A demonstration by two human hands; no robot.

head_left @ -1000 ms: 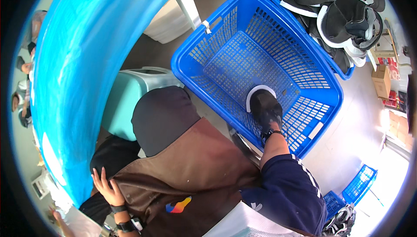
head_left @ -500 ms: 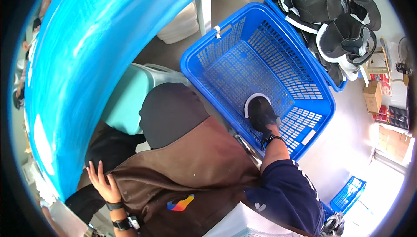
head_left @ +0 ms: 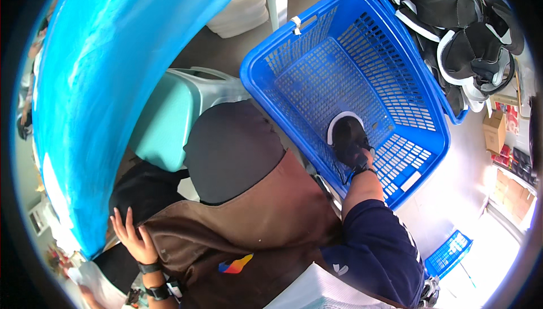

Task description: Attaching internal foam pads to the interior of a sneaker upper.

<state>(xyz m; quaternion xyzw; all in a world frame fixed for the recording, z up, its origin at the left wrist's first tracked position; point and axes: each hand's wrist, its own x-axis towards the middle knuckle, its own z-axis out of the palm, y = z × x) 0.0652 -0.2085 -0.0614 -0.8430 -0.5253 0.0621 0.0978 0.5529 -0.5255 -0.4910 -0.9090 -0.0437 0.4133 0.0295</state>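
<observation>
My right hand [head_left: 368, 157] reaches down into a large blue plastic basket [head_left: 416, 147], closed on a black shoe upper [head_left: 348, 137] with a white rim. Most of its fingers are hidden behind the upper. Nothing else can be seen inside this basket. My left hand [head_left: 137, 242] rests with spread fingers by my black-clad thigh, at the edge of my brown apron [head_left: 249, 218]. It holds nothing.
A second blue basket [head_left: 459, 115], heaped with black-and-white shoe uppers [head_left: 472, 54], stands beyond at the right. A bright blue covered surface [head_left: 107, 77] curves along the left. A turquoise-topped stool [head_left: 169, 119] and a small blue basket [head_left: 449, 254] stand nearby.
The view has shifted slightly, so both large baskets appear a little farther right and higher. My right hand keeps its hold on the shoe upper; my left hand stays in place.
</observation>
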